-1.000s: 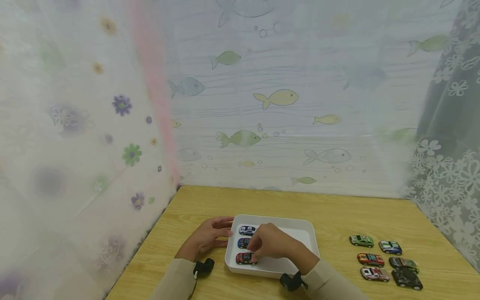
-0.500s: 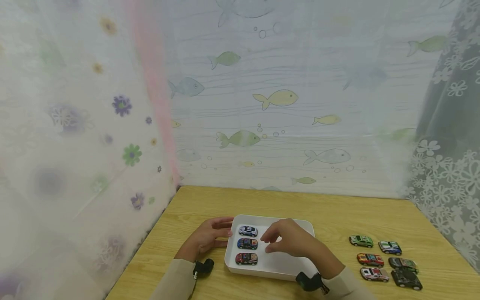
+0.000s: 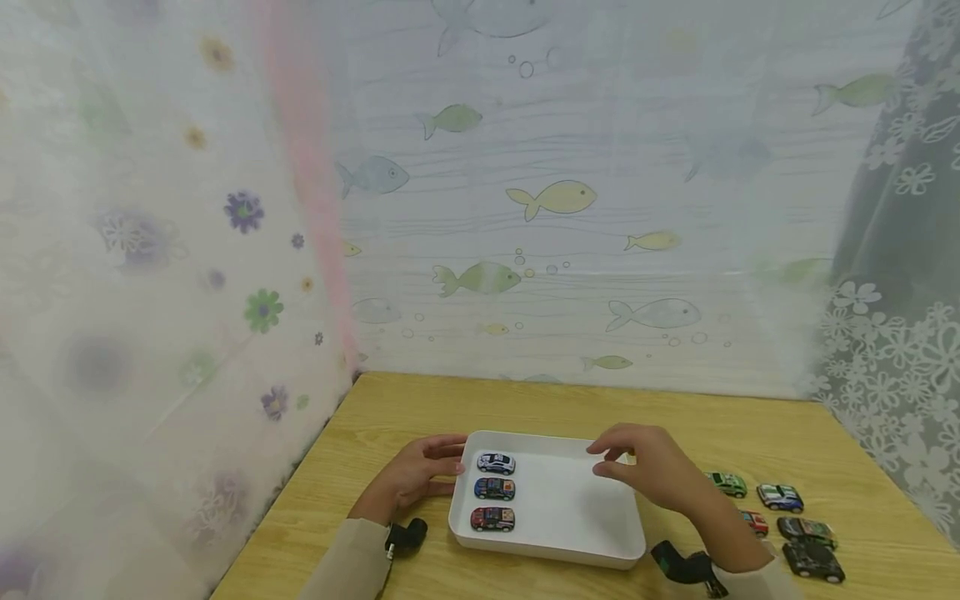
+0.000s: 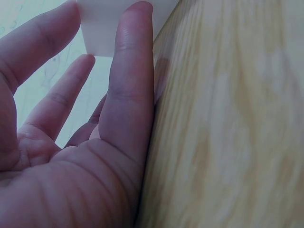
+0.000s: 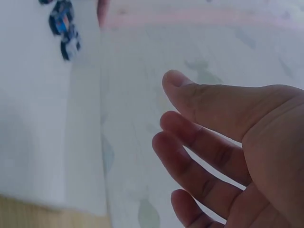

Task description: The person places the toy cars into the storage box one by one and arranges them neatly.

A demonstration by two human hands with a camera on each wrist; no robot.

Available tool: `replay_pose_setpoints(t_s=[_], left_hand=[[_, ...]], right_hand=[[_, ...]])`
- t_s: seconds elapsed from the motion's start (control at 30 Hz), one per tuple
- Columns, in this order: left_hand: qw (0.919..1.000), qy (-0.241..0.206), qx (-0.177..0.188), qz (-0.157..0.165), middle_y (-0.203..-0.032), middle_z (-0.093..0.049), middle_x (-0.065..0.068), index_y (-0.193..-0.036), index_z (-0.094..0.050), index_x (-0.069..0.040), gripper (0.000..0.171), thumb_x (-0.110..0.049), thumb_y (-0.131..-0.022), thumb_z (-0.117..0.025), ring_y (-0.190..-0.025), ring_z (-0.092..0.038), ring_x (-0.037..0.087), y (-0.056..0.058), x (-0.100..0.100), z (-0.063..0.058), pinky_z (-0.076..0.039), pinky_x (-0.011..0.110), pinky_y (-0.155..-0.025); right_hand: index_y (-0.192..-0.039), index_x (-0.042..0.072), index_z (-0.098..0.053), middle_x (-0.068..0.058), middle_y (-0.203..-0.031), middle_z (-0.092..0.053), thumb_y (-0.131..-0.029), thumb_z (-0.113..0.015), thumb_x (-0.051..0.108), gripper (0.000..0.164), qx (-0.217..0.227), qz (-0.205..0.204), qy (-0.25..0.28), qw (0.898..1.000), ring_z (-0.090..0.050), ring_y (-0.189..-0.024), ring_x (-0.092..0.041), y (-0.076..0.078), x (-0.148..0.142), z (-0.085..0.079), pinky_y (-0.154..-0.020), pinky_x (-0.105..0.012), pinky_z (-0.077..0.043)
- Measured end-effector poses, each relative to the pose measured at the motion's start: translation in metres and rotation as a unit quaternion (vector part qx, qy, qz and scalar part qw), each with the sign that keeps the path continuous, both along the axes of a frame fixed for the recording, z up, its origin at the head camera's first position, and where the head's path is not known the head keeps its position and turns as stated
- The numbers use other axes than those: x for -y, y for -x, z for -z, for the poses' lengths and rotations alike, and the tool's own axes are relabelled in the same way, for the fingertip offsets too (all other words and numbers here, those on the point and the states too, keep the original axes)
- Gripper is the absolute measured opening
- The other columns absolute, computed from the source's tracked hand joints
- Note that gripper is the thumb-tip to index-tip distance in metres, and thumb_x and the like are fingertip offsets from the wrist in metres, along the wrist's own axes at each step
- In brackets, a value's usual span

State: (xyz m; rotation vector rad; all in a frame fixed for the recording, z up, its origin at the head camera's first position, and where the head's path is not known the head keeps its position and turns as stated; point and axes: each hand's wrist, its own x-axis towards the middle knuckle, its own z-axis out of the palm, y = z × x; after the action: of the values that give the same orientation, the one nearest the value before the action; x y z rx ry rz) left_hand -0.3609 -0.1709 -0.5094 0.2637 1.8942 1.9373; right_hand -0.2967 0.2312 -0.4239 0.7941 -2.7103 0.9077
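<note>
A white tray (image 3: 577, 517) lies on the table with three toy cars lined up along its left side: a white-and-dark car (image 3: 496, 463), a blue car (image 3: 494, 488) and a red car (image 3: 492, 519). My left hand (image 3: 412, 475) touches the tray's left wall with extended fingers; the left wrist view shows the thumb and fingertips (image 4: 135, 23) against it. Over the tray's right edge hovers my right hand (image 3: 648, 462), fingers loosely bent and apart, holding nothing. Its empty fingers (image 5: 178, 161) show in the right wrist view, where the tray cars look blurred.
Right of the tray, several more toy cars stand on the wooden table (image 3: 420, 404): a green car (image 3: 727, 483), a white-and-blue car (image 3: 780, 497), a partly hidden red car (image 3: 756, 522), a dark green car (image 3: 806, 531) and a black car (image 3: 813, 560). Patterned curtains (image 3: 570, 250) enclose the table.
My right hand has let go of the red car in the tray, lifted, and moved right to the tray's right edge. The left hand has stayed at the tray's left wall.
</note>
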Motion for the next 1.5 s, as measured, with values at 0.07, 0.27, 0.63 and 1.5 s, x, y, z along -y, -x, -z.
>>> replay_pose_setpoints(t_s=[0.07, 0.27, 0.63, 1.5], left_hand=[[1.0000, 0.000, 0.000, -0.001, -0.155, -0.049, 0.021, -0.152, -0.051, -0.008, 0.060, -0.008, -0.097, -0.073, -0.123, -0.065, 0.029, 0.000, 0.000, -0.001, -0.061, 0.048, -0.095], [1.0000, 0.001, 0.001, -0.002, -0.155, -0.049, 0.021, -0.152, -0.051, -0.009, 0.059, -0.008, -0.097, -0.073, -0.123, -0.065, 0.029, -0.001, -0.001, -0.001, -0.061, 0.048, -0.094], [1.0000, 0.007, -0.001, -0.004, -0.155, -0.049, 0.021, -0.152, -0.052, -0.009, 0.059, -0.009, -0.097, -0.073, -0.122, -0.065, 0.028, 0.000, 0.001, 0.001, -0.061, 0.048, -0.094], [0.9998, 0.018, -0.003, -0.003, -0.155, -0.050, 0.020, -0.152, -0.051, -0.009, 0.059, -0.011, -0.097, -0.073, -0.125, -0.063, 0.028, 0.000, 0.000, 0.001, -0.061, 0.047, -0.095]], right_hand=[[-0.110, 0.026, -0.079, 0.012, -0.110, -0.074, -0.089, -0.082, 0.028, 0.021, -0.003, 0.024, 0.001, 1.000, -0.067, -0.089, 0.002, -0.002, -0.013, -0.005, -0.082, -0.037, -0.058], [-0.117, 0.025, -0.077, 0.003, -0.117, -0.075, -0.092, -0.078, 0.037, 0.027, 0.013, 0.090, -0.003, 0.996, -0.071, -0.096, -0.011, -0.003, -0.053, -0.014, -0.086, -0.043, -0.058], [-0.124, 0.006, -0.074, -0.022, -0.125, -0.070, -0.093, -0.078, 0.034, 0.042, 0.096, 0.170, -0.030, 0.980, -0.069, -0.104, -0.037, 0.004, -0.122, 0.007, -0.076, -0.047, -0.061], [-0.120, -0.003, -0.073, -0.026, -0.117, -0.071, -0.089, -0.081, 0.024, 0.042, 0.181, 0.180, -0.086, 0.963, -0.066, -0.105, -0.045, 0.010, -0.159, 0.029, -0.080, -0.054, -0.058]])
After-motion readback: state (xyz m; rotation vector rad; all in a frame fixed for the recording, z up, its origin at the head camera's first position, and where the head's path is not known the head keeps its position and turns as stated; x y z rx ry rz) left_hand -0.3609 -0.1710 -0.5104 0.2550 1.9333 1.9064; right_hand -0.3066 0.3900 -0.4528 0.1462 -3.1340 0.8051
